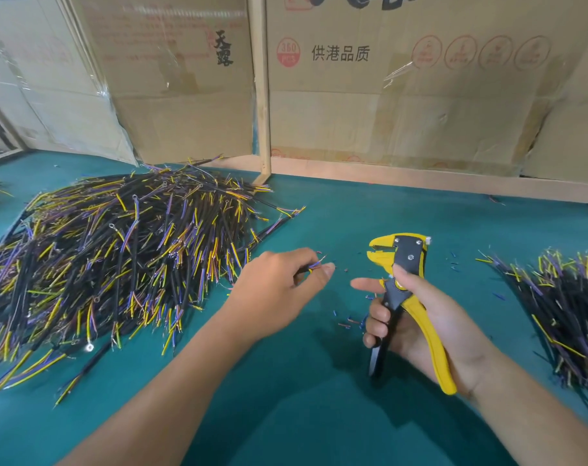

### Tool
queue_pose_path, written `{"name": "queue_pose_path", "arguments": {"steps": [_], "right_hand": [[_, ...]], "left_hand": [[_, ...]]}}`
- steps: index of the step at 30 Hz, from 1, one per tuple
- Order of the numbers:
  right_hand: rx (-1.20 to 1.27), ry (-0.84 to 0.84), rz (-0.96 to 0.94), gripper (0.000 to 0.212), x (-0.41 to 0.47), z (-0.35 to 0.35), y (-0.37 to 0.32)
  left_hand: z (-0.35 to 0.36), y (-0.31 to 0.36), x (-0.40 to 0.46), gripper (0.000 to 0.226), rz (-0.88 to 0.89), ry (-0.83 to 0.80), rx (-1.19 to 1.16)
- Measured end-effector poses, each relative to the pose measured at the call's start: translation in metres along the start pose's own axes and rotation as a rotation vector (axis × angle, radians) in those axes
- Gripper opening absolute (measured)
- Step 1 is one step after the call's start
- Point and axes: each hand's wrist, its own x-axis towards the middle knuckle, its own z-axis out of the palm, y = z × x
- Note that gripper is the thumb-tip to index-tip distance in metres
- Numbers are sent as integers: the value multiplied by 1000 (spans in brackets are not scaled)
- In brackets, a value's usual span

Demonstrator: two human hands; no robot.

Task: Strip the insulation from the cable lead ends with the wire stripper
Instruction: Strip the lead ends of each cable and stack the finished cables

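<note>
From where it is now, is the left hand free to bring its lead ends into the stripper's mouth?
Probably yes. The left hand pinches the lead ends, and only bare green mat separates them from the wire stripper, whose mouth faces them.

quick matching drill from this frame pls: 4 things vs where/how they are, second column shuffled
Things:
1. stripper
2. lead ends
3. big cable pile
4. small cable pile

Place or state:
A. on the mat, far right
B. pinched in the left hand
C. gripped upright in the right hand
D. on the mat, left of both hands

Pairs: 1-C, 2-B, 3-D, 4-A
</note>
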Motion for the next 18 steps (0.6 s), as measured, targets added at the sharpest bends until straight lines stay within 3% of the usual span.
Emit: {"name": "queue_pose_path", "arguments": {"steps": [5, 9, 11, 18], "right_hand": [[47, 58, -23, 75, 0, -3, 3], [86, 89, -1, 72, -2, 3, 3], [110, 112, 14, 67, -4, 6, 2], [141, 135, 32, 64, -9, 15, -3]], "left_hand": [[1, 0, 0, 51, 2, 2, -2], [3, -2, 1, 11, 13, -40, -55], [5, -6, 1, 23, -2, -25, -80], [7, -9, 2, 25, 22, 8, -96]]}}
